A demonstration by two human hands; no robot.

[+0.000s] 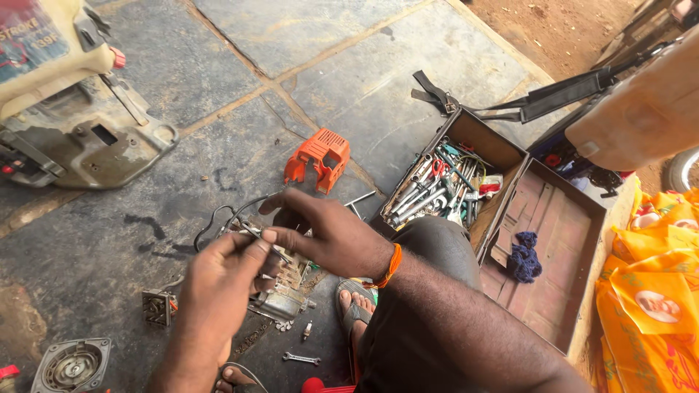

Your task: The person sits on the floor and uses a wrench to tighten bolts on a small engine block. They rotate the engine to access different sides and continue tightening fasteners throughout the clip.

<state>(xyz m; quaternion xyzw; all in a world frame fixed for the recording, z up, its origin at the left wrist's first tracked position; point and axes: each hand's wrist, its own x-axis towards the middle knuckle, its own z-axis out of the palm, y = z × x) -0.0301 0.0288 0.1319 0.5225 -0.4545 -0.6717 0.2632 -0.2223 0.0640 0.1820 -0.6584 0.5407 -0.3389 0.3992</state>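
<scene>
A small greasy engine block (pixel 284 291) sits on the stone floor between my feet. My left hand (pixel 218 291) is over its left side, fingers pinched together on a thin metal part or tool at the engine's top. My right hand (pixel 320 233) reaches across from the right, with an orange band on the wrist, and its fingers rest on the top of the engine next to the left fingertips. Black cables (pixel 218 222) loop out from the engine to the left. What the fingers pinch is mostly hidden.
An orange plastic engine cover (pixel 320 156) lies further out. An open toolbox (pixel 502 156) full of wrenches stands at right, its lid holding a blue rag (pixel 524 258). A sprayer machine (pixel 65 94) is top left. A recoil starter housing (pixel 73 364), a small wrench (pixel 301 358) and a spark plug (pixel 307 330) lie near.
</scene>
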